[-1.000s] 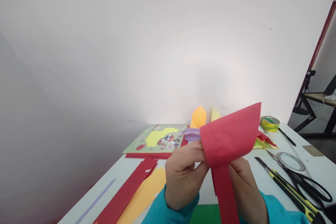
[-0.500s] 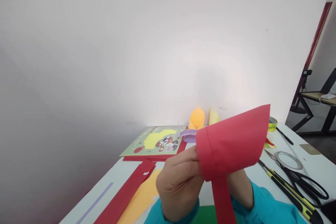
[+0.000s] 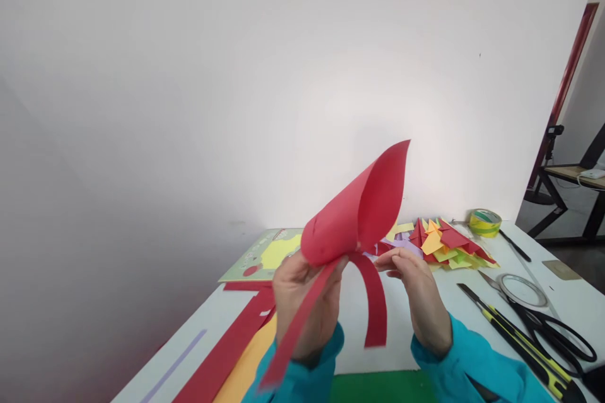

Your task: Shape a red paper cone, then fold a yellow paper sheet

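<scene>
My left hand (image 3: 307, 308) pinches a rolled red paper tube (image 3: 338, 214) from below, at its narrower lower end. The tube tilts up to the right, and its wide slanted mouth faces the right side. Two red paper strips hang from its underside: one strip (image 3: 297, 334) crosses in front of my left hand, and the other strip (image 3: 375, 302) curls down to the right. My right hand (image 3: 416, 289) is just right of the curled strip, fingers stretched out and holding nothing visible. Whether its fingertips touch the strip I cannot tell.
Folded coloured papers (image 3: 444, 242) are piled at the back, near a yellow-green tape roll (image 3: 484, 222). On the right lie a utility knife (image 3: 520, 340), scissors (image 3: 543, 327) and a clear tape roll (image 3: 522, 289). Red paper (image 3: 231, 340) and a printed booklet (image 3: 255, 264) lie left.
The red tube has turned and moved left and up, its mouth now showing. My right hand has come out from behind it to the right. A second strip is now visible.
</scene>
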The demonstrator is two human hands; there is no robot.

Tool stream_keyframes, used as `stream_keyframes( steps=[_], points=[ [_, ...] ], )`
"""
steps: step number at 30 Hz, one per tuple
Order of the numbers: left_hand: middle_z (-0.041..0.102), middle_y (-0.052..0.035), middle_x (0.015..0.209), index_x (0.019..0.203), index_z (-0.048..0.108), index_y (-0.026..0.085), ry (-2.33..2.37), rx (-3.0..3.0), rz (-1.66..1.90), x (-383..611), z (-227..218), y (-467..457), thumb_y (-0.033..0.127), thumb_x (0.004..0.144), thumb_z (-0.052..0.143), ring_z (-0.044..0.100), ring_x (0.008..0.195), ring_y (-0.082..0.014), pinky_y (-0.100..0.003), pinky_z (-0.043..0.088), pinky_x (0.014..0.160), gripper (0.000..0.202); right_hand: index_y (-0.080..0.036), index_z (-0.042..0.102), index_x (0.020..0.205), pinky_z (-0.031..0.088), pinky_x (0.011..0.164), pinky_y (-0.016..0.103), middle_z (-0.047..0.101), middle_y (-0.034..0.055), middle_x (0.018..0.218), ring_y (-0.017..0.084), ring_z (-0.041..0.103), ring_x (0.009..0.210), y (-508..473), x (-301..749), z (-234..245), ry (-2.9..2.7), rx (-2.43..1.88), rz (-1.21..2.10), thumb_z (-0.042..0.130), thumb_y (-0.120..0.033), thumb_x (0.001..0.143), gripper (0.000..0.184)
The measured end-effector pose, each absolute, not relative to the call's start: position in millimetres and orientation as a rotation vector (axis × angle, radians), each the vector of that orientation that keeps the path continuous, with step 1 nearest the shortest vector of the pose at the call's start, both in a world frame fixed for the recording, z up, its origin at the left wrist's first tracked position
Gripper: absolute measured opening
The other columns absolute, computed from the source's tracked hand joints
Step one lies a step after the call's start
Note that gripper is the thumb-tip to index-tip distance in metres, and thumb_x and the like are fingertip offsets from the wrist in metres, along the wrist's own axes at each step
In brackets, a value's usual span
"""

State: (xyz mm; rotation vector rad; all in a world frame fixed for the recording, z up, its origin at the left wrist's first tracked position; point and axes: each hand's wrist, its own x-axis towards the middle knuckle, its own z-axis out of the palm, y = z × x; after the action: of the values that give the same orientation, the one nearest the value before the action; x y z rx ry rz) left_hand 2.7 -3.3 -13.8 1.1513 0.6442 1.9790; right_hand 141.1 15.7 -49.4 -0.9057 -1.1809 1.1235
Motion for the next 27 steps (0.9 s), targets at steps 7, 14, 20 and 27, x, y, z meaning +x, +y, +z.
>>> stream_keyframes(
  steps=[7,14,20,27],
  points=[
    [0.072,-0.0035,0.096,0.098,0.071,0.024,0.438,0.878,1.654,22,-11,12,0.019,0.063,0.077,0.062,0.102,-0.0236,-0.034,0.054,0.086,0.035,-0.023,0.063,0.104,0.043,0.087,0.034,0.067,0.0046,0.101,0.022,0.059,0.099,4,147,-33,-1.076,-0.593,1.281,0.057,-0.045,0.083,0.031],
    [0.071,-0.006,0.096,0.091,0.072,0.019,0.484,0.998,1.462,19,-13,13,0.017,0.064,0.076,0.061,0.105,-0.026,-0.039,0.051,0.092,0.028,-0.029,0.049,0.122,0.05,0.084,0.033,0.063,0.0027,0.117,0.02,0.061,0.103,-4,143,-22,-0.954,-0.562,1.306,0.064,-0.04,0.081,0.045],
    [0.07,-0.0069,0.103,0.098,0.069,0.02,0.448,1.036,1.375,18,-15,16,0.024,0.065,0.076,0.058,0.11,-0.0272,-0.041,0.05,0.094,0.034,-0.026,0.047,0.122,0.054,0.081,0.035,0.064,0.0053,0.116,0.022,0.065,0.096,-2,145,-21,-0.839,-0.485,1.389,0.069,-0.036,0.077,0.051],
    [0.066,-0.0078,0.112,0.108,0.065,0.019,0.417,0.915,1.318,27,-21,17,0.024,0.071,0.071,0.053,0.116,-0.0266,-0.04,0.048,0.098,0.037,-0.023,0.045,0.118,0.054,0.083,0.039,0.064,0.0076,0.113,0.024,0.064,0.099,4,152,-20,-0.641,-0.407,1.393,0.078,-0.023,0.066,0.062]
  ],
)
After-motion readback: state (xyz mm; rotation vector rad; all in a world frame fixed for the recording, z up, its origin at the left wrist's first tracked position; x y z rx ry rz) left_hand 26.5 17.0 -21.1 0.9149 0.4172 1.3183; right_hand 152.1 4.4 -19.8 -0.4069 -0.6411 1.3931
